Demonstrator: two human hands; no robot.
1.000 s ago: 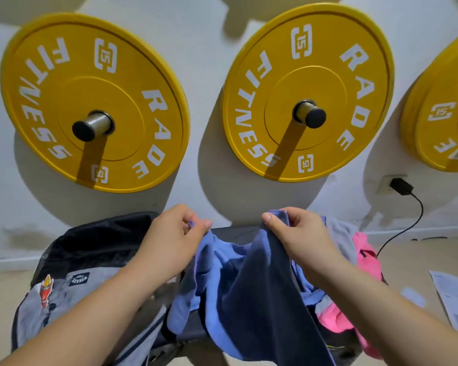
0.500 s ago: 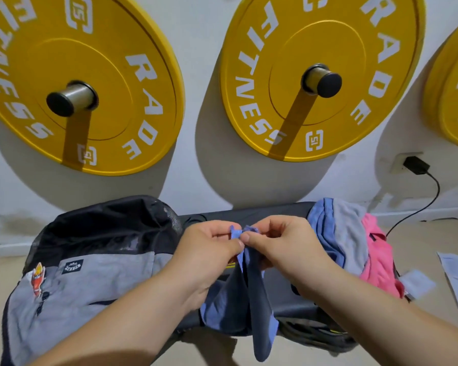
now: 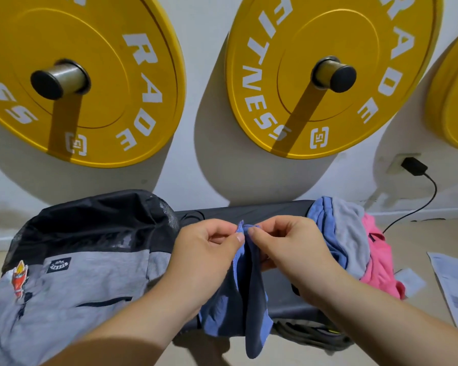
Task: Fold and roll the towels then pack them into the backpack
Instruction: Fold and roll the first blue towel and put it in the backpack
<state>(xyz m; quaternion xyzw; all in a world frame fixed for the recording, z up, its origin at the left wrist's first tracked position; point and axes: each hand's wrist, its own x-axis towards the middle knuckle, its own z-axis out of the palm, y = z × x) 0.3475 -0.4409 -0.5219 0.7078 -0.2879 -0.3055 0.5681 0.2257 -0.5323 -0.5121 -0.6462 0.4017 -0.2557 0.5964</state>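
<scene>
With left hand [image 3: 209,249] and right hand [image 3: 288,247], pinched the two top corners of the blue towel [image 3: 251,299] together, thumb against forefinger on each side, the other fingers curled.

Head view, the only one: held the towel just above the black bench [image 3: 249,211], doubled lengthwise and hanging down past the near edge. Found the backpack [image 3: 72,281], grey and black, lying on the left just beside the towel; could not tell whether its mouth was unzipped. Noted the other towels [image 3: 349,233], blue, grey and pink, heaped on the bench's right end, near the right hand but apart from it. Saw yellow weight plates [image 3: 328,75] on the wall behind.

Judged the step in hand to be the first fold, with rolling and packing not yet done. Judged it best to square the corners exactly before releasing either, to check that the hanging edges lined up, to pass both corners into one hand, to run the free hand down the crease, and only then to lay the towel flat on the bench for rolling. Reckoned that mismatched corners would give a lopsided, loose roll.
</scene>
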